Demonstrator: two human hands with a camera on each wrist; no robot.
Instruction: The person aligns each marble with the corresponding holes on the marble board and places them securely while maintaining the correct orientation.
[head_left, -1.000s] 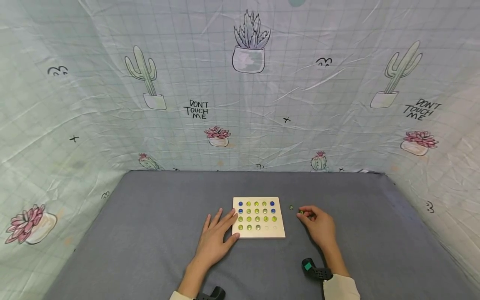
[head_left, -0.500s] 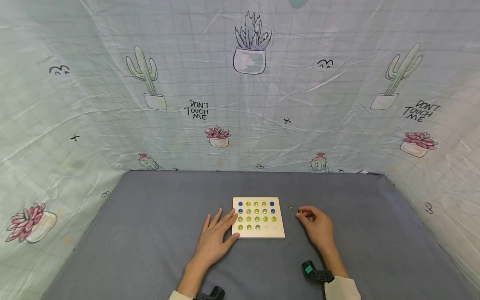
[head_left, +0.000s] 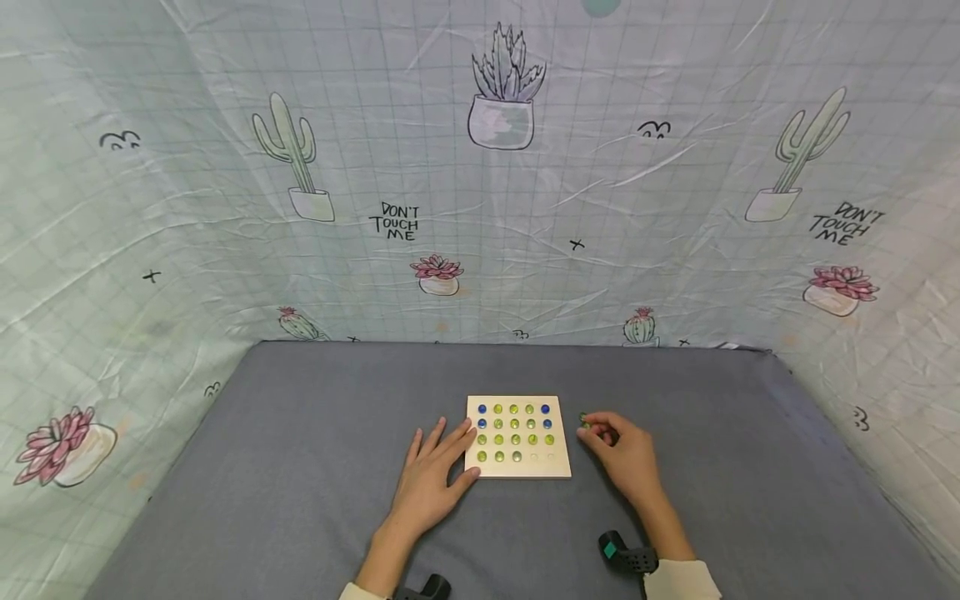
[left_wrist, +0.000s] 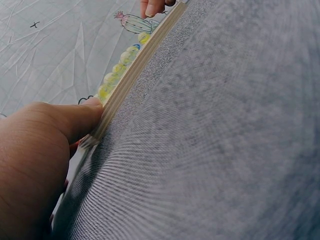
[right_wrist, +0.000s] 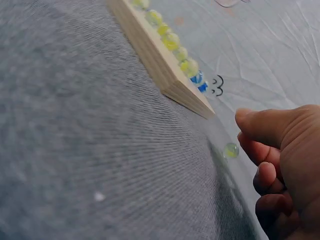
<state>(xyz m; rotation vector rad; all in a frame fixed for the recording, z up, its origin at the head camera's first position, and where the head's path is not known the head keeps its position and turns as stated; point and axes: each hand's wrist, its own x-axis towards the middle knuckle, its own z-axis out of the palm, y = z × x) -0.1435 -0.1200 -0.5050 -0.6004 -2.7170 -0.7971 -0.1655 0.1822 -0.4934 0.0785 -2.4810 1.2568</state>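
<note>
My left hand (head_left: 427, 485) lies with fingers spread over the left edge of a pale wooden board (head_left: 525, 470). In the left wrist view its thumb (left_wrist: 85, 117) presses the board's side. Yellow-green and blue glass marbles (head_left: 515, 439) sit in rows of hollows on the board; two hollows at the front right hold none. Just right of the board, my right hand (head_left: 626, 458) pinches a green marble between thumb and fingertips, mostly covered by them. Another clear-green marble (right_wrist: 231, 150) lies on the cloth close by the fingers, in the right wrist view.
Grey cloth (head_left: 300, 433) covers the table. A pale sheet printed with cacti (head_left: 345, 275) hangs behind it and at both sides. Black camera mounts (head_left: 628, 554) are strapped to the wrists.
My right hand, still pinching its marble, has moved left toward the board and now reaches the loose marble on the cloth. The left hand and board have stayed in place.
</note>
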